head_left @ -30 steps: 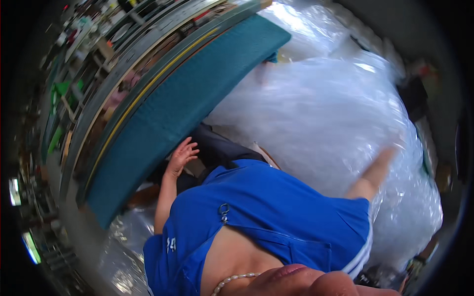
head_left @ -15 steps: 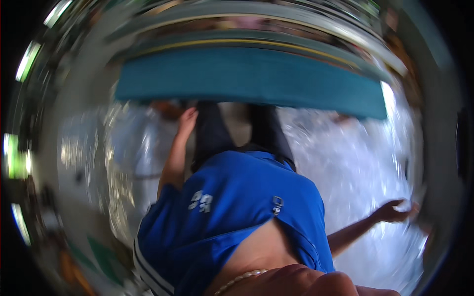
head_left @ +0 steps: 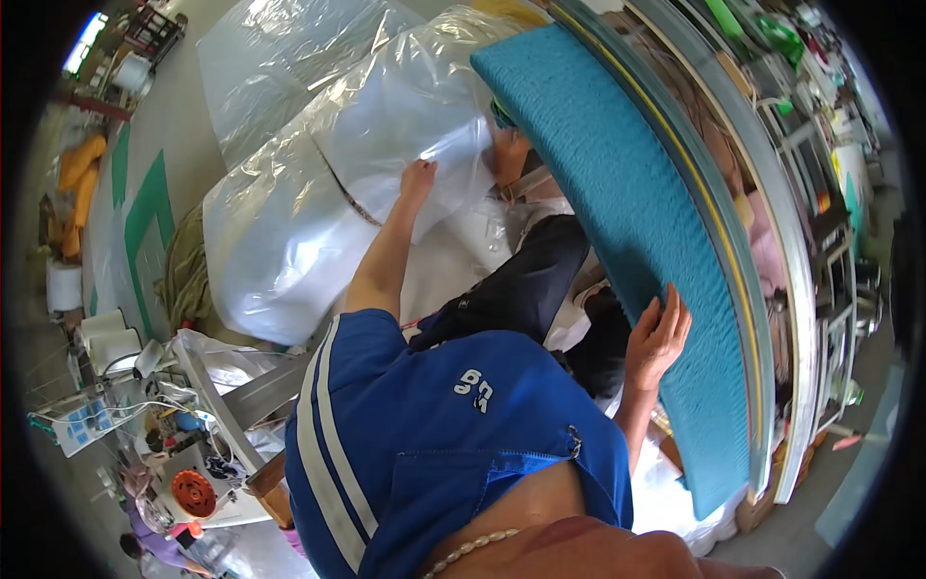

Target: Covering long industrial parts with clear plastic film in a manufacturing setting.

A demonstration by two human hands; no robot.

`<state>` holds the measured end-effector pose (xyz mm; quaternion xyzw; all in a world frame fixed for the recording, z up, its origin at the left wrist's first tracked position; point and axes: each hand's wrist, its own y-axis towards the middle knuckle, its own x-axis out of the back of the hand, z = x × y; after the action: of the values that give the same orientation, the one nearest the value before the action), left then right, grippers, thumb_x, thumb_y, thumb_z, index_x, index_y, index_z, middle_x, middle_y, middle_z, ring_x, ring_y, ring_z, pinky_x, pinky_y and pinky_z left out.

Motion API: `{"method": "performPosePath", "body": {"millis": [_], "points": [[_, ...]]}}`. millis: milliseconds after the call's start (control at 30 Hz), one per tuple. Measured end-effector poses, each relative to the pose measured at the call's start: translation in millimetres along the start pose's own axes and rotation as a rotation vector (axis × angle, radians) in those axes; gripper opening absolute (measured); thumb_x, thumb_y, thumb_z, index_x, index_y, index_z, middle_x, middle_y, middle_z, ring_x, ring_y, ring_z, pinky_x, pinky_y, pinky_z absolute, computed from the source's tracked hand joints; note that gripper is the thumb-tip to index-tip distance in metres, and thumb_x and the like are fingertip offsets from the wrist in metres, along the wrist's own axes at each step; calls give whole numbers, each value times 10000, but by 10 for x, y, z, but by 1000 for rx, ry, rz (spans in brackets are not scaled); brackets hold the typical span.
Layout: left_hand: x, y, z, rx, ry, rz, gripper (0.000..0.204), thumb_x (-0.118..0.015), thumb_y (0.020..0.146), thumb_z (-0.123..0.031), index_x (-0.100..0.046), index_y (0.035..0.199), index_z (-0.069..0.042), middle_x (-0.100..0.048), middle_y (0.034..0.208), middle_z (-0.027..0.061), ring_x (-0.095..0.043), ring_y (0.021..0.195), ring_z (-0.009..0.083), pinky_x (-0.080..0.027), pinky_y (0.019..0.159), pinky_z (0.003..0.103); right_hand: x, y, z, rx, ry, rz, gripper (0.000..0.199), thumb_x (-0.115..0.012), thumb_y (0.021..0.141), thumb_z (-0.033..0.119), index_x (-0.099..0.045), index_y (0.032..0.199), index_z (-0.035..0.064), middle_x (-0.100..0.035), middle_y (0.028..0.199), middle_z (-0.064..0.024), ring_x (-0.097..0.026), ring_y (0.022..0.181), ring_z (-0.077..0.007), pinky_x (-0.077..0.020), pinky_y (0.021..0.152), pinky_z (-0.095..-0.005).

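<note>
My left hand (head_left: 419,179) is in front of a large bundle under clear plastic sheeting (head_left: 289,232). Its fingers are curled closed, and whether they grip the plastic is hidden. On my other side, my right hand (head_left: 660,338) is at the inner edge of a long teal padded board (head_left: 627,183), fingers stretched out and holding nothing. The board runs along a table edge with a yellow strip (head_left: 709,183). Between my hands are my dark-trousered legs (head_left: 521,280).
Lower left, a sewing-machine table (head_left: 217,400) carries a red-orange handwheel (head_left: 193,493) and cables. A person in purple (head_left: 159,540) is beyond it. White rolls (head_left: 111,347) and green floor tape (head_left: 145,212) lie at left. Metal racks (head_left: 820,318) stand at right.
My view has turned, so the teal board now runs down the right side instead of across the top. My right hand has come from out over the plastic at right to the board's edge.
</note>
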<state>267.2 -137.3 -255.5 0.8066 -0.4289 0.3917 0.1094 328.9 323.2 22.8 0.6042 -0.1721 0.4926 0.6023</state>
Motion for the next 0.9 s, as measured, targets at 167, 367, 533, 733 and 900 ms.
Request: {"method": "performPosePath", "body": {"millis": [167, 367, 533, 733, 900], "points": [[-269, 797, -975, 59, 26, -28, 390, -526, 829, -403, -619, 916, -34, -626, 945, 183, -584, 926, 358, -460, 771, 427, -223, 83, -3, -95, -211, -14, 248, -512, 805, 10, -582, 1042, -10, -562, 918, -151, -581, 762, -278, -481, 621, -361], [-665, 1547, -1393, 241, 174, -52, 371, -489, 845, -374, -611, 1054, -92, -609, 1107, 109, -571, 1047, 293, -468, 854, 376, -258, 89, 31, -125, -373, 35, 298, -461, 756, -4, -593, 1023, 2, -536, 885, -114, -561, 721, -232, -475, 597, -323], [-724, 1692, -1240, 130, 233, 64, 311, -464, 853, -293, -633, 1030, -101, -608, 1113, 103, -567, 1062, 266, -473, 840, 355, -332, 58, -8, -149, -409, 69, 310, -453, 753, 23, -593, 1030, 20, -524, 920, -108, -551, 759, -221, -471, 619, -320], [-570, 1468, -231, -212, -2, -22, 139, -534, 821, -181, -616, 819, -68, -623, 789, 95, -608, 695, 237, -487, 586, 361, -277, 36, 26, -161, -412, 58, 291, -444, 776, 22, -592, 1027, 20, -528, 930, -110, -554, 771, -222, -471, 632, -327], [205, 1026, 452, 226, -1285, -386, 116, -494, 809, -96, -548, 712, -64, -483, 603, 34, -466, 503, 129, -381, 426, 271, -201, 87, 69, -108, -345, -10, 250, -475, 786, -2, -593, 1006, 9, -545, 888, -117, -570, 741, -256, -477, 624, -352]]}}
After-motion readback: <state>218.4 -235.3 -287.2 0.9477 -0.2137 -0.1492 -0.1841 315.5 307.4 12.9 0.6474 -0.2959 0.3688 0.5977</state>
